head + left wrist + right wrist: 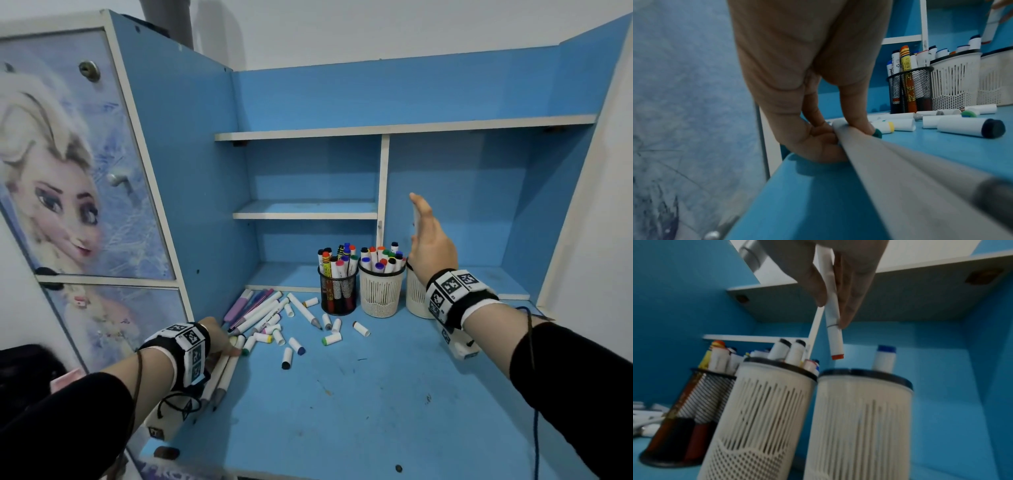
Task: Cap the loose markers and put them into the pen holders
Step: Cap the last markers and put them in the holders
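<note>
My right hand (420, 214) is raised above the rightmost white holder (859, 418) and pinches a white marker with an orange cap (834, 337) pointing down, just over the rim. That holder has one blue-capped marker (885, 359) in it. My left hand (838, 132) rests at the desk's left edge, thumb and finger gripping a white uncapped marker (869, 154) with a grey tip that lies on the desk. In the head view, two such markers (224, 373) lie side by side under that hand. Several loose caps (295, 345) and markers (262, 310) lie scattered nearby.
A black mesh holder (338, 291) and a middle white holder (381, 294) stand full of capped markers, left of the rightmost one. Shelves (305, 215) and a white divider rise behind them. A cupboard door (68, 171) flanks the desk (376, 411) on the left.
</note>
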A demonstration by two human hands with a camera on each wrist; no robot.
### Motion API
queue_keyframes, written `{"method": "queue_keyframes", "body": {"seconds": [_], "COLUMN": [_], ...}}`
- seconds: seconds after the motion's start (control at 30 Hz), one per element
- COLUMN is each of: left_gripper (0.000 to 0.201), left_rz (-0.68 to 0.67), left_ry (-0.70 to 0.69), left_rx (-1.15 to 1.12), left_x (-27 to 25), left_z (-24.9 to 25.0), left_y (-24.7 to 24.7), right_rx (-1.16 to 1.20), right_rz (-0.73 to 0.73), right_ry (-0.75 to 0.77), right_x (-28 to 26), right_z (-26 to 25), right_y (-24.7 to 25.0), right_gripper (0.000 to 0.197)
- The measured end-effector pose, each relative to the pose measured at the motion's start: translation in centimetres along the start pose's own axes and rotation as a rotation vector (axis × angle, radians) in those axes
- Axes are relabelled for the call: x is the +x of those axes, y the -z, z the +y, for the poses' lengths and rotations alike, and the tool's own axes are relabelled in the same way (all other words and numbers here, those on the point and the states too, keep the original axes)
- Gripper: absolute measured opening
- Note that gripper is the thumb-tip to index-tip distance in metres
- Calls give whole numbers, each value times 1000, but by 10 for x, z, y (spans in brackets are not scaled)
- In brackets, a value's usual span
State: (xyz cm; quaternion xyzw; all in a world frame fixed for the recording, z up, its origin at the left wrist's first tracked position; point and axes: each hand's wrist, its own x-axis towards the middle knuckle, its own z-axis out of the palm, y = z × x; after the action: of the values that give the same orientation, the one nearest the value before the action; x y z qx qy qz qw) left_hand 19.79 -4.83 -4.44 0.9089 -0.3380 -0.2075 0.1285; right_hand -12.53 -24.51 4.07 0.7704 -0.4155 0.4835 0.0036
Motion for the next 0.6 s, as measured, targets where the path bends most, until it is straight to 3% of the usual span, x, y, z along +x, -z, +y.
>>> {"method": "queue_keyframes", "body": {"seconds": [0.2, 0.43, 0.6], "left_gripper": [24, 29, 28], "left_rz": [20, -11, -69], "left_ry": [-39, -263, -367], "left_rx": [-415, -814, -1011], "left_x": [-25, -57, -85], "left_z": [13, 44, 62], "left_y": [18, 35, 24], "right_rx": [-33, -153, -302], "right_rz": [-67, -243, -355], "right_ry": [-86, -172, -161], "right_x": [-4, -2, -1], "right_z": [19, 30, 33], "right_y": [-10, -11, -10], "right_gripper": [75, 34, 33]}}
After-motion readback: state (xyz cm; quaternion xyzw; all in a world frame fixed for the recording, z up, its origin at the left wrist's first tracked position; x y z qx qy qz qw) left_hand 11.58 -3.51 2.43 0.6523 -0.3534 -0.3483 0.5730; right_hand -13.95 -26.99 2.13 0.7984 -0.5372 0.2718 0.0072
